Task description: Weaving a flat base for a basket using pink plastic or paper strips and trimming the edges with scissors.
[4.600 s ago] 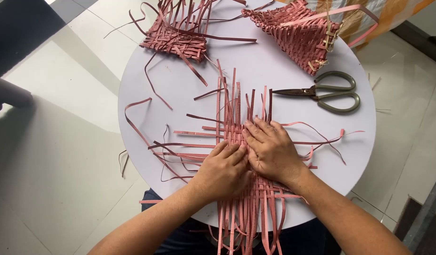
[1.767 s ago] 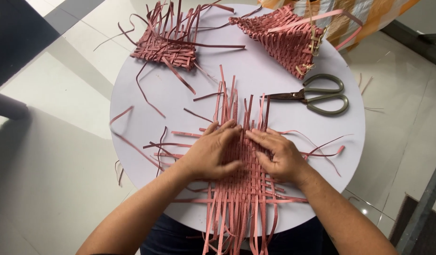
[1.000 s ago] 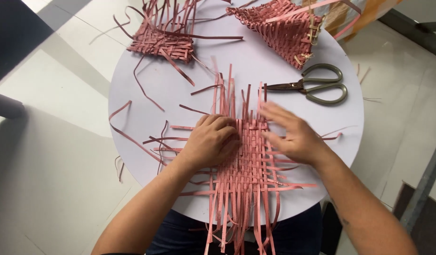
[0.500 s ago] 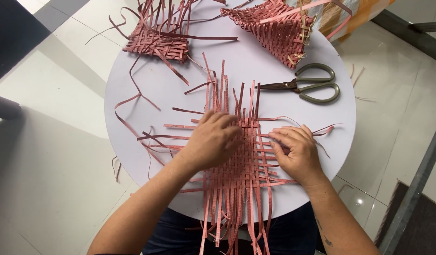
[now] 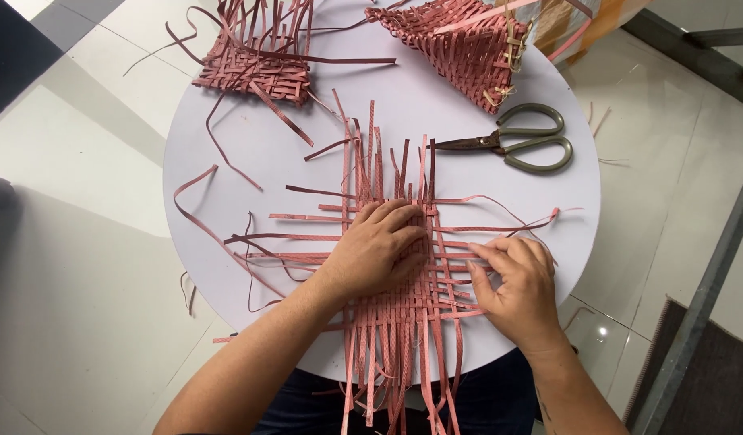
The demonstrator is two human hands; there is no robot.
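- The left hand point(image 5: 377, 251) lies flat, palm down, fingers together, pressing on the middle of a flat woven mat of pink strips point(image 5: 403, 282) that rests on the round white table point(image 5: 226, 153).
- The right hand point(image 5: 516, 283) sits just right of the left, at the mat's right edge, its fingers curled and its fingertips point(image 5: 486, 256) pinching one of the crosswise pink strips; the grip is narrow.
- The mat lies under and between both hands, with loose strip ends fanning beyond them toward the far side of the table and hanging over the near edge toward the person.
- More loose strands trail out to the left of the left hand and to the right past the right hand.
- Beyond the right hand, well apart from it, lie scissors with grey-green handles point(image 5: 516, 145), blades pointing left.
- Farther beyond those sits a cone-shaped woven pink piece point(image 5: 460, 44).
- Beyond the left hand, at the far left of the table, lies a smaller flat woven pink patch point(image 5: 254, 72) with loose ends sticking out.
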